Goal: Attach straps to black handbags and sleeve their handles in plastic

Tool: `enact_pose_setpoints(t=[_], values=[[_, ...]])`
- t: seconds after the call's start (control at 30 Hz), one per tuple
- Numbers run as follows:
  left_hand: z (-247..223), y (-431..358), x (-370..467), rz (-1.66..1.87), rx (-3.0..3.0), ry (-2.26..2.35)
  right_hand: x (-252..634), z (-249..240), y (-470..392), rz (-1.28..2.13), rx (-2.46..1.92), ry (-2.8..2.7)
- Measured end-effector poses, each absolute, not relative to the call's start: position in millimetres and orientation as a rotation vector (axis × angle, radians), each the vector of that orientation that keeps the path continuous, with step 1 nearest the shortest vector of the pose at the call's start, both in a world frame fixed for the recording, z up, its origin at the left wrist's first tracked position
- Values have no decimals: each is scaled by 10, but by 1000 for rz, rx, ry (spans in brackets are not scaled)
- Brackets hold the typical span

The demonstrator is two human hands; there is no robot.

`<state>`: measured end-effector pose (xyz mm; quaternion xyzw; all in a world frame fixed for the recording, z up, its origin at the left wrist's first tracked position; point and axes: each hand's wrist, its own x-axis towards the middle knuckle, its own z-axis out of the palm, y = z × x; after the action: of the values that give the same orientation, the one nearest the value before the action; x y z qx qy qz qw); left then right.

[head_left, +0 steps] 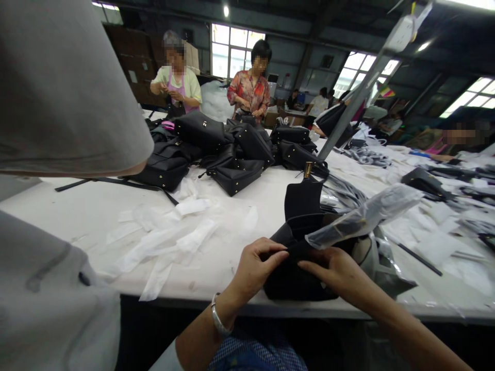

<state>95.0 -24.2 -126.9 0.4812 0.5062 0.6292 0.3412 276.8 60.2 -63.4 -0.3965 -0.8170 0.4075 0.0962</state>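
A black handbag [299, 281] stands at the near edge of the white table, its flap [302, 200] raised at the far side. My left hand [258, 265] pinches the bag's top edge between thumb and fingers. Close beside it, my right hand [332, 268] grips the same edge, the thumb in front and the fingers partly hidden behind. A clear plastic-wrapped strip [363, 216] slants across the bag's opening, over my right hand. What the bag holds inside is hidden.
Several black bags [240, 172] lie piled on the table [216, 278] ahead. White paper strips [185, 242] are scattered to the left. A grey pole [353, 105] rises at the right. A grey-clothed person [58, 93] is close at left; two co-workers stand across the table.
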Motion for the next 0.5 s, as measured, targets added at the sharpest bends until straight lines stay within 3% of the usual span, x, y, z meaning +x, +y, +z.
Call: enact_pose_setpoints(t=[0.5], values=[[-1157, -260, 1178, 1673, 1357, 1406, 2865, -724, 487, 1154, -1307, -2297]])
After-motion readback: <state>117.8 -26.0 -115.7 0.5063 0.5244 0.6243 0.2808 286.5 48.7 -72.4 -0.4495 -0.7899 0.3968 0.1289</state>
